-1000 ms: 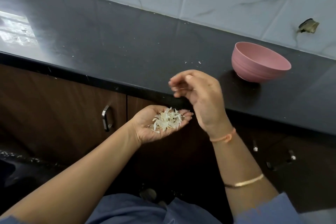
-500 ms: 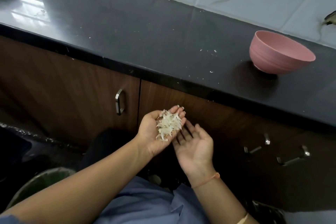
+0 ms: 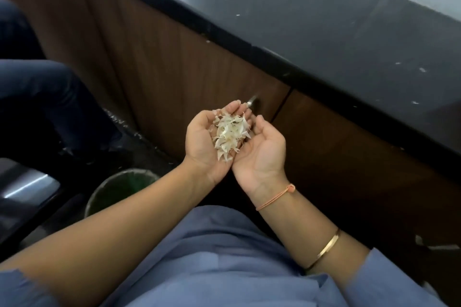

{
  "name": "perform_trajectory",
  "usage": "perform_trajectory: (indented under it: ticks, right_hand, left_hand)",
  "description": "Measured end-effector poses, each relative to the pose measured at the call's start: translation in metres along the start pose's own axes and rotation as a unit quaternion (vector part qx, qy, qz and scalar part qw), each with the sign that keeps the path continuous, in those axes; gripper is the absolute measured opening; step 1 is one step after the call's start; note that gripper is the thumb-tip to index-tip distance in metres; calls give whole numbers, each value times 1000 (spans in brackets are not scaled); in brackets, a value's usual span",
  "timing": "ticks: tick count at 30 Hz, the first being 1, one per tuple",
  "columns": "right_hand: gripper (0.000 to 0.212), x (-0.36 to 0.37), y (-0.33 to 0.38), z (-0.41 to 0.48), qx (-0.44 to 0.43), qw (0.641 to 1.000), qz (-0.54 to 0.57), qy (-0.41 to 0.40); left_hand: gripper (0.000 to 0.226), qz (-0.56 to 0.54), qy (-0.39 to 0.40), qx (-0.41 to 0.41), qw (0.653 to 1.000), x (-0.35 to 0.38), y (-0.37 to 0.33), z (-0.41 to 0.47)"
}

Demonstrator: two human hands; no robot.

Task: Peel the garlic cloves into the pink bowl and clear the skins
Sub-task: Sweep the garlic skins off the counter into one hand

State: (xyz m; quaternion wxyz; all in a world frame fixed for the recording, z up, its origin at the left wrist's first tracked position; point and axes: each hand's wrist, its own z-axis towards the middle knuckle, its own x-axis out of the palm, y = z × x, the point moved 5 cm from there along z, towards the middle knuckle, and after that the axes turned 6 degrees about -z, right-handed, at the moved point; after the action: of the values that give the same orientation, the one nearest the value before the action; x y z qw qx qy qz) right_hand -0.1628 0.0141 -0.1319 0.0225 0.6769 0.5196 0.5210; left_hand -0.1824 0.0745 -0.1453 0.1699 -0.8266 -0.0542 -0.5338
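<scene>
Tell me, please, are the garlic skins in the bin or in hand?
In hand: the garlic skins lie heaped across the cupped left hand and right hand, away from the bin.

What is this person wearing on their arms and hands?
The left hand and right hand are ungloved. A thin orange cord circles the right wrist, with a gold bangle further up that forearm. Blue-grey sleeves end above both forearms.

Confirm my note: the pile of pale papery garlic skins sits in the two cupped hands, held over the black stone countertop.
The place is wrong. The head view shows the pile of pale papery garlic skins in the cupped left hand and right hand, held not over but below the edge of the black stone countertop, in front of the brown wooden cabinet door.
</scene>
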Motion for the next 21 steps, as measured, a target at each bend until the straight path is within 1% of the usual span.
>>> perform_trajectory:
  ticks: [3, 6, 11, 14, 16, 19, 21]
  right_hand:
    - [31, 18, -21, 12, 30, 999, -28, 15]
    - [32, 28, -47, 28, 65, 995, -74, 13]
    - [30, 36, -111, 52, 154, 975, -156, 22]
    - [35, 33, -149, 62, 190, 939, -285, 18]
    - [39, 31, -173, 65, 252, 904, -345, 29]
    - [44, 30, -197, 69, 328, 852, -407, 40]
    - [52, 32, -209, 73, 354, 831, -426, 50]
  left_hand:
    - [35, -19, -34, 38, 999, -15, -24, -1]
    - [33, -40, -79, 72, 993, -35, -44, 0]
    - [30, -65, -181, 154, 969, -82, -72, -4]
    - [30, -66, -258, 188, 945, -120, -86, -7]
    - [29, -72, -321, 195, 924, -155, -95, -10]
    - [27, -71, -404, 195, 891, -201, -107, -19]
    - [22, -70, -448, 195, 870, -223, -115, -26]
